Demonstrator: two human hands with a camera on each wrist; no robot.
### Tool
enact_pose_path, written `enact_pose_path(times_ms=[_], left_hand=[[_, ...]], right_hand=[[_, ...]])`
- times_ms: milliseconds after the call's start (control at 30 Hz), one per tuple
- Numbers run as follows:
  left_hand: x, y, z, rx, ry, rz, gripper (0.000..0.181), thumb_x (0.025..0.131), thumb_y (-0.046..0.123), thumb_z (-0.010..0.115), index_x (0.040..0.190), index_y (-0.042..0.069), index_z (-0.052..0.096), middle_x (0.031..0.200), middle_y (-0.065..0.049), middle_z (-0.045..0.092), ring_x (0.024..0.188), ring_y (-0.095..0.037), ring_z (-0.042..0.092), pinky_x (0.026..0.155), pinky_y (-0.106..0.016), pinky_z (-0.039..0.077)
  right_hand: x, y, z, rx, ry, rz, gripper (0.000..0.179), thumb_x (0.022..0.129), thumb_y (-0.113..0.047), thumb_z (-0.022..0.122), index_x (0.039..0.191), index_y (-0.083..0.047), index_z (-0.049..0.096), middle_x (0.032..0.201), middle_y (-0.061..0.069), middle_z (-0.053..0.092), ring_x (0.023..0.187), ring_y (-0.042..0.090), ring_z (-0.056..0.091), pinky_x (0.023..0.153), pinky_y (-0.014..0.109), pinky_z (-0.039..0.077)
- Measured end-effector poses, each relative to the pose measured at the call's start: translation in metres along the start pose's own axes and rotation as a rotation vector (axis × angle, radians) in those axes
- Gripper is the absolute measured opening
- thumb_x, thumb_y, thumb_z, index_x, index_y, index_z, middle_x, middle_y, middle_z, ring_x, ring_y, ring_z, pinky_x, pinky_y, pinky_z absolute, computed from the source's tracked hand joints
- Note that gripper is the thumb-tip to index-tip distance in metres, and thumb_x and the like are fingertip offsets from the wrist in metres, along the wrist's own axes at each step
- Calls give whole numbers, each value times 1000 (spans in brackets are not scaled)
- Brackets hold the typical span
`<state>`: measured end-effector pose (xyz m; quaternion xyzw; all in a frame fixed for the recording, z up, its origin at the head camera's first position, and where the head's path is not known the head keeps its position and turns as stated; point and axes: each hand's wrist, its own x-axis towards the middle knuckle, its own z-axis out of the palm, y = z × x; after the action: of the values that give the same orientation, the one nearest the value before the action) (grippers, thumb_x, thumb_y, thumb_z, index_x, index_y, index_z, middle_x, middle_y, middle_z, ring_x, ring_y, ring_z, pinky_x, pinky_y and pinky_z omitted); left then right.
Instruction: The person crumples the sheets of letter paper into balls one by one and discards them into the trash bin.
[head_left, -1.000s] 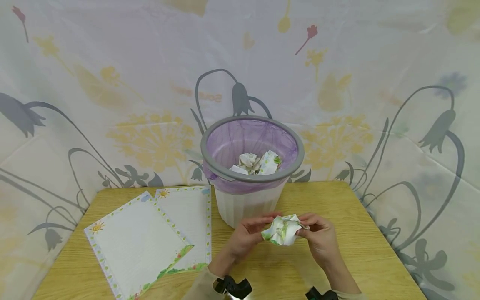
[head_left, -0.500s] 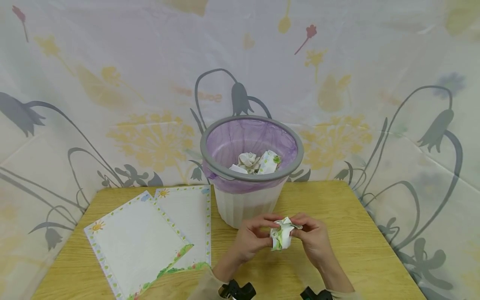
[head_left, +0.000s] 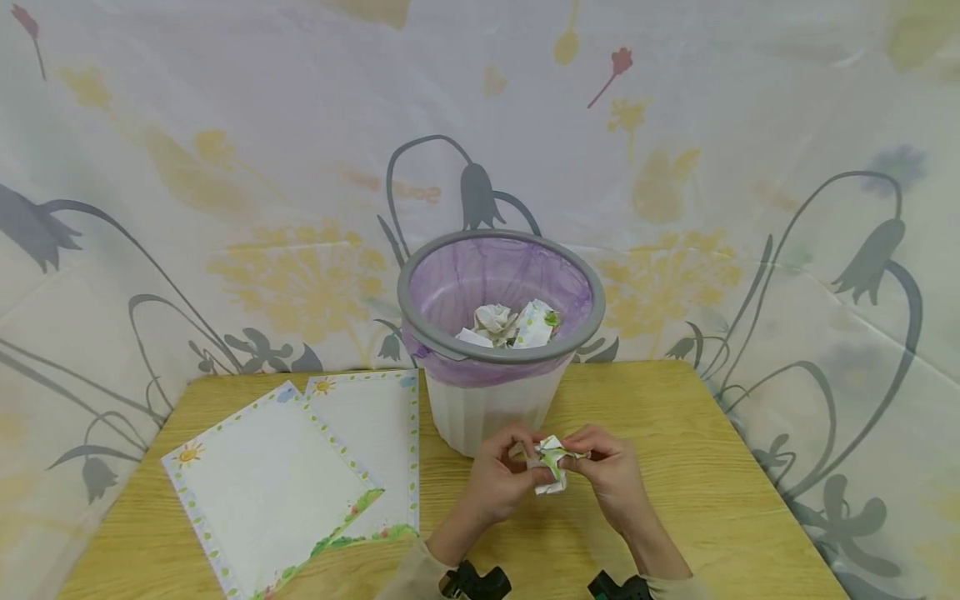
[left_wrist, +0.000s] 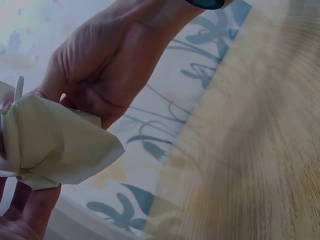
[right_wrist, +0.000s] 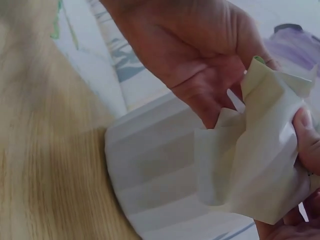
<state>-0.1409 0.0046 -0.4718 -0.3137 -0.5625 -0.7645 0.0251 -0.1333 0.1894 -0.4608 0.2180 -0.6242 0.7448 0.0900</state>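
Both hands grip one crumpled sheet of paper [head_left: 552, 460], white with green print, held above the table in front of the bin. My left hand [head_left: 504, 477] pinches its left side between thumb and fingers. On the other side my right hand [head_left: 609, 472] pinches an edge with thumb and forefinger. Creased folds of the paper [left_wrist: 55, 140] fill the space between the hands in the left wrist view. In the right wrist view the paper [right_wrist: 260, 150] shows its plain side and hides some fingertips.
Just behind the hands stands a white bin [head_left: 487, 408] with a grey rim and purple liner, holding several crumpled papers [head_left: 495, 321]. Two flat bordered sheets overlap at left, the front sheet [head_left: 270, 483] partly covering the back sheet [head_left: 367, 450]. A patterned cloth [head_left: 300, 167] hangs behind the wooden table [head_left: 720, 483].
The paper has been squeezed into a smaller, tighter bundle. My right hand has moved left, closer to my left hand, and the bundle has shifted slightly left.
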Motion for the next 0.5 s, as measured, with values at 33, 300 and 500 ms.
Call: enact_pose_path(times_ms=[33, 300, 500], left_hand=[[0, 0, 0, 0, 2, -13, 29, 82, -14, 73, 94, -3, 50, 111, -31, 56, 97, -20, 64, 67, -29, 59], [-1, 3, -2, 24, 11, -104, 41, 86, -10, 72, 119, -9, 49, 111, -11, 50, 90, -13, 59, 66, -23, 55], [3, 4, -6, 109, -76, -45, 41, 84, -9, 73, 123, -1, 61, 117, -19, 54, 99, -13, 53, 59, -27, 57]], right_hand=[[0, 0, 1, -7, 4, 1, 32, 79, 20, 69, 93, -7, 79, 94, 0, 69, 90, 15, 64, 75, 25, 57], [-3, -1, 2, -56, 17, 61, 24, 84, 15, 68, 106, 7, 69, 101, 0, 69, 92, 11, 64, 74, 22, 55], [-4, -4, 3, -52, 83, 175, 33, 81, 16, 71, 106, 11, 50, 105, 5, 66, 98, 12, 64, 79, 22, 55]])
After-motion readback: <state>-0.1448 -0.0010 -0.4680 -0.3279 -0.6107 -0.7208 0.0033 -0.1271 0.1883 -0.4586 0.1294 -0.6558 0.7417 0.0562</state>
